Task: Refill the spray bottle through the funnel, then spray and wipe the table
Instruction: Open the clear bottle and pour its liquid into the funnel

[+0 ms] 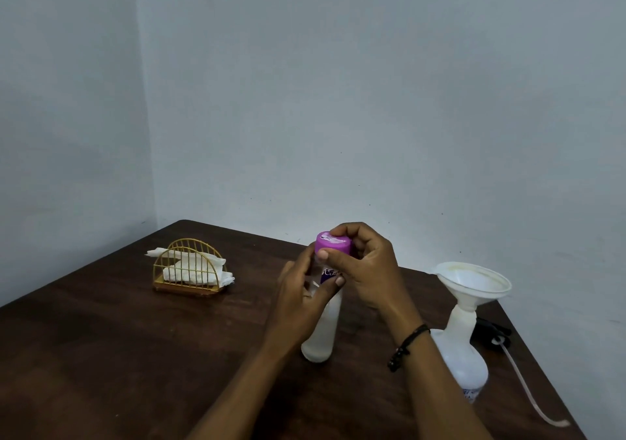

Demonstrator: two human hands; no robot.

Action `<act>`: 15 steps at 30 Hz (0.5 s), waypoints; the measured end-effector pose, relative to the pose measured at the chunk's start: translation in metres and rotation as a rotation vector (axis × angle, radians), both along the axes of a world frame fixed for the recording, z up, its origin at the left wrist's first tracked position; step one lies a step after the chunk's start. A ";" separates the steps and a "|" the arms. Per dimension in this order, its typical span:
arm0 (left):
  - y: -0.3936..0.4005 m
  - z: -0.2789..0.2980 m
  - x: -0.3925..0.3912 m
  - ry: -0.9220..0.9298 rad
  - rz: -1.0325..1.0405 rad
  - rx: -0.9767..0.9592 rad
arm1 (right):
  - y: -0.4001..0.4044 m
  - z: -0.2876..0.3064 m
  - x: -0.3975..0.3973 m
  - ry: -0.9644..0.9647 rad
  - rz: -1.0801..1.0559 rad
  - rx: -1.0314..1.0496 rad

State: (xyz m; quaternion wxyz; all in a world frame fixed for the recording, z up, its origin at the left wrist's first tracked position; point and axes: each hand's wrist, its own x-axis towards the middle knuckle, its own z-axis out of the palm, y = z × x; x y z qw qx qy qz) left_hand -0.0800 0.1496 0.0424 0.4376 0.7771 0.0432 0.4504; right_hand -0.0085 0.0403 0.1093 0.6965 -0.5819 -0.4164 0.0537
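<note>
**Cap in hand, pour yet to come**

Left hand (298, 299) grips the refill bottle (323, 324) around its upper body, and right hand (364, 263) pinches the purple cap (333, 243) on top. Just right of the hands, the spray bottle (462, 358) stands on the worktop (135, 355), funnel (474, 282) seated, spray head (491, 333) lying off behind. Pouring, spraying and wiping look undone; napkins (189, 266) wait far left.
</note>
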 end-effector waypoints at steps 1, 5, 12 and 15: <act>0.000 0.001 0.000 0.005 -0.022 -0.005 | -0.002 0.000 0.002 0.027 0.048 0.016; 0.002 -0.001 0.002 0.006 -0.018 -0.013 | -0.002 -0.002 0.004 0.089 0.130 0.004; -0.011 -0.004 0.001 0.006 0.058 0.003 | 0.011 -0.006 -0.015 -0.118 -0.307 -0.072; -0.011 -0.003 0.000 -0.004 0.066 0.016 | 0.007 -0.006 -0.014 -0.059 -0.173 -0.055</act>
